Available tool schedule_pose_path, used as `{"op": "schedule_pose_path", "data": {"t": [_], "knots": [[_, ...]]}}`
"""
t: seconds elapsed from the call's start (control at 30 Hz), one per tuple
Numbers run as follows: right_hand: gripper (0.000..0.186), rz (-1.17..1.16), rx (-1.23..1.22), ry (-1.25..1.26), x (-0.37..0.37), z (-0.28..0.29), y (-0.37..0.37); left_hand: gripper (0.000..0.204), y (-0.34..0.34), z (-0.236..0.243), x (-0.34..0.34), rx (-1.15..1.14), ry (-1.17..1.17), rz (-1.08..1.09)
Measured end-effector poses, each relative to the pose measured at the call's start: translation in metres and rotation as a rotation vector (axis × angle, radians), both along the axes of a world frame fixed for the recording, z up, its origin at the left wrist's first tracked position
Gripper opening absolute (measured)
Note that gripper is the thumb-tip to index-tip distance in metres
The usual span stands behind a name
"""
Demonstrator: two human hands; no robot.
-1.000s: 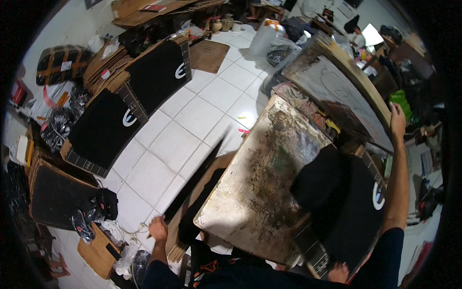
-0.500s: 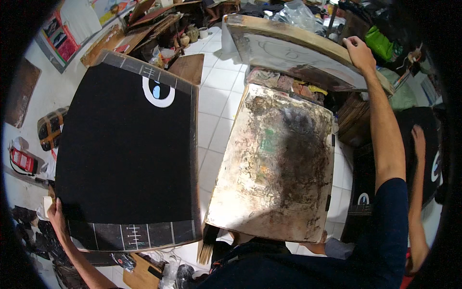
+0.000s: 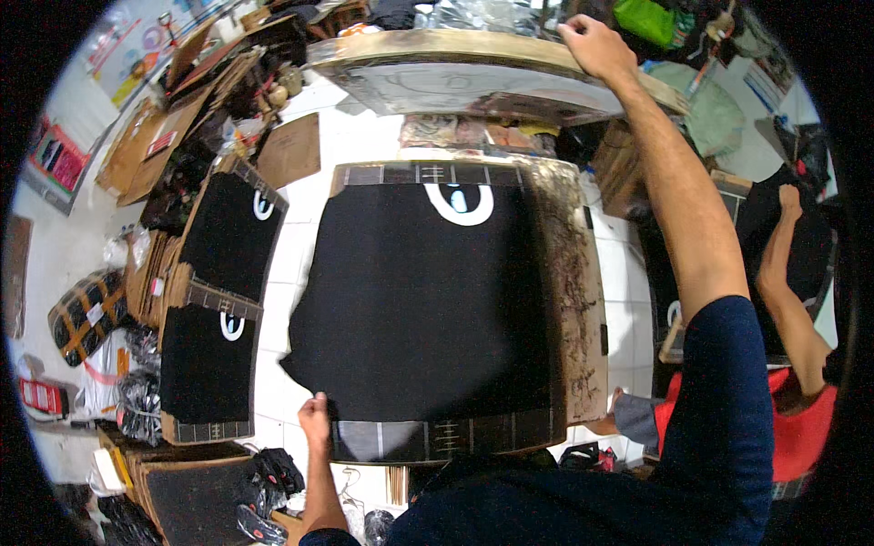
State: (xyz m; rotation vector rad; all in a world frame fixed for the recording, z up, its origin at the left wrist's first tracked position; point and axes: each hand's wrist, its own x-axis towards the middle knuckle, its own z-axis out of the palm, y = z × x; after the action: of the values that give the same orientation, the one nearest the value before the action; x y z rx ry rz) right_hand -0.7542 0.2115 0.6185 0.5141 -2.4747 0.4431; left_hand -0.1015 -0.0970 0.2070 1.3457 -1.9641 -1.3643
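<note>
My left hand (image 3: 315, 417) is closed on the near left corner of a flat board (image 3: 382, 443) with black fabric (image 3: 419, 300) stretched over it. The fabric carries a white ring with a light-blue mark (image 3: 460, 202) near its far edge. This board lies over most of a stained, paint-crusted table (image 3: 583, 318), whose right strip stays visible. My right hand (image 3: 596, 50) is curled over the top wooden bar of a screen-printing frame (image 3: 510, 47), tilted up beyond the table. Its fingertips are partly hidden.
More black-fabric boards (image 3: 211, 369) stand at left, beside cardboard pieces (image 3: 150, 273) and a taped black bundle (image 3: 89, 314). At right, a person in red (image 3: 801, 419) reaches over another black board (image 3: 774, 227). Dark boards (image 3: 191, 496) are stacked at the near left.
My left hand has brought the black-fabric board rightward from beside the stained table onto it. Other fabric boards now show at left. My right hand still grips the raised frame.
</note>
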Motion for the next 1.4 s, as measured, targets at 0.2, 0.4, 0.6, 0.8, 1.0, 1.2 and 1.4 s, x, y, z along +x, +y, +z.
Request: {"op": "schedule_pose_path", "data": {"t": [0.2,0.4,0.6,0.8,1.0,1.2,1.4], "knots": [[0.043,-0.032,-0.134,-0.038,0.033,0.013,-0.007,0.057,0.068,-0.008,-0.054,-0.094,-0.312,-0.307],[0.045,-0.026,-0.125,-0.062,0.026,0.026,-0.011,0.058,0.073,0.017,-0.071,-0.183,-0.448,-0.373],[0.049,-0.01,-0.143,-0.071,0.01,0.033,-0.014,0.056,0.073,0.023,-0.084,-0.232,-0.484,-0.35],[0.051,-0.018,-0.126,-0.031,0.0,0.037,-0.017,0.066,0.063,0.015,-0.096,-0.173,-0.485,-0.313],[0.05,-0.033,-0.143,-0.098,0.011,0.036,-0.015,0.078,0.054,-0.012,-0.09,-0.133,-0.54,-0.305],[0.041,-0.056,-0.052,-0.027,0.049,-0.031,0.003,0.083,0.067,0.028,-0.15,-0.311,-0.307,-0.252],[0.008,0.225,-0.249,0.245,0.161,-0.188,0.042,0.074,0.12,0.146,-0.285,0.582,0.886,-0.163]]}}
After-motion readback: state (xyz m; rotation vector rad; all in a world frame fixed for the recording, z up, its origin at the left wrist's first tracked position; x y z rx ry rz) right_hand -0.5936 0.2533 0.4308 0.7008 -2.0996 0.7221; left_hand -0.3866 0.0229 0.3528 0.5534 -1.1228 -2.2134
